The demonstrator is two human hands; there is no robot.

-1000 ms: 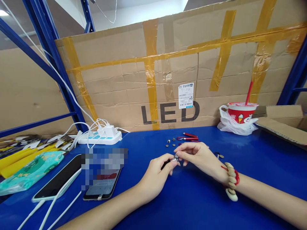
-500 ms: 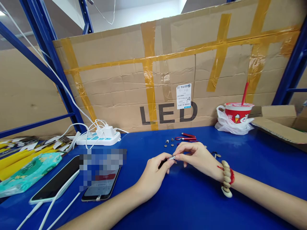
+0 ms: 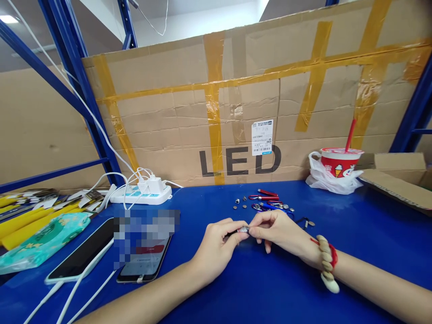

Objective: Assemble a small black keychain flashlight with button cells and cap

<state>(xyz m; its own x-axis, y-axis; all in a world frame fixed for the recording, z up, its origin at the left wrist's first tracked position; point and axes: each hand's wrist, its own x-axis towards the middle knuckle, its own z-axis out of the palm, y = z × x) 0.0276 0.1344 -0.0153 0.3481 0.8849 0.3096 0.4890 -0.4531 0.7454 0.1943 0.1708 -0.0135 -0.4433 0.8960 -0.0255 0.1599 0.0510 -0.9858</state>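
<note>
Cardboard sheet (image 3: 256, 103), taped w/ yellow strips, "LED" printed low centre, white label (image 3: 262, 137) just above the D; stands upright along back of blue table (image 3: 371, 234). Blue rack posts (image 3: 81, 85) left of it.

Flattened box (image 3: 398, 180) at far right edge of table. Cup (image 3: 339, 164), red w/ red straw, sits in white plastic bag, right rear, just beside the box.

Left side: teal packet (image 3: 43, 243) and yellow packs behind it. Two phones lying flat, larger phone (image 3: 83, 254) w/ white cable, smaller phone (image 3: 145, 265) next to it, partly under a blurred patch. Power strip (image 3: 140, 194), white, w/ chargers plugged in, near the sheet's foot.

Centre rear: loose parts (image 3: 266, 202) – red and blue clips, a few small round metal bits, spread on table, near but apart from the hands.

Left hand (image 3: 218, 245): thumb + forefinger pinched shut on a small tube (image 3: 242, 230), dark body w/ silver end; most of it hidden in the fingers, prob. a mini torch, view too small to be sure. Right hand (image 3: 280, 229): fingertips closed on the silver end of the same tube, touching left-hand fingertips. Tube held just above table, in front of the loose parts. Right wrist wears a bead bracelet (image 3: 327, 265) w/ red cord.
</note>
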